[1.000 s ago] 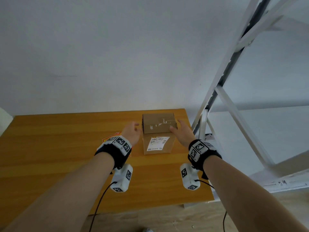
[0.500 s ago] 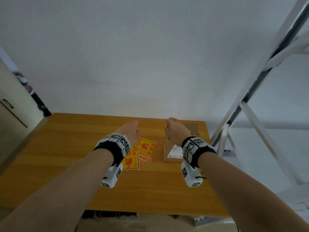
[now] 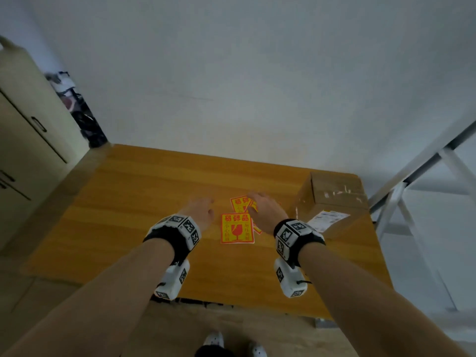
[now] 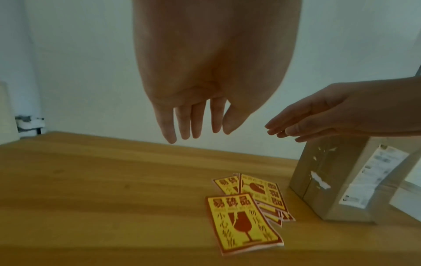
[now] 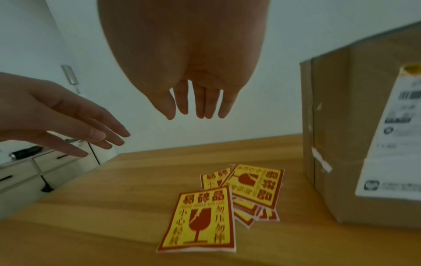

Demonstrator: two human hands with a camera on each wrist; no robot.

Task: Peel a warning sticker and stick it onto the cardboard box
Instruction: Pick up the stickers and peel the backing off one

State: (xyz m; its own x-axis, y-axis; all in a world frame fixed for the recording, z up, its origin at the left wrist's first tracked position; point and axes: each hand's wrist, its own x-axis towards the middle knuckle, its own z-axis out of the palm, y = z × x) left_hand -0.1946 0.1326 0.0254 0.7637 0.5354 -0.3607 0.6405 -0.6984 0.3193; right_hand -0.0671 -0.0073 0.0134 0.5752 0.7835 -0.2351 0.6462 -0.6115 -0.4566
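both hands held over the table [image 3: 134, 228], palms down, fingers straight and loose, gripping nothing. left hand [image 3: 199, 215] hovering above bare wood, left of the stickers [image 3: 237, 228]. right hand [image 3: 265, 212] hanging over the far part of the sticker pile, not touching it in the wrist views. below and between the hands: nearest sticker [image 5: 200, 219] flat on the wood, yellow and red with a broken-glass mark; beyond it, more stickers overlapped in a loose fan [image 4: 262, 192]. right of the right hand, well clear of its fingers: box [image 3: 334, 202] standing at the table's far right corner, white label [image 3: 327, 220] on its near face, torn tape bits on top. cabinet [image 3: 25, 140] far off to the left.
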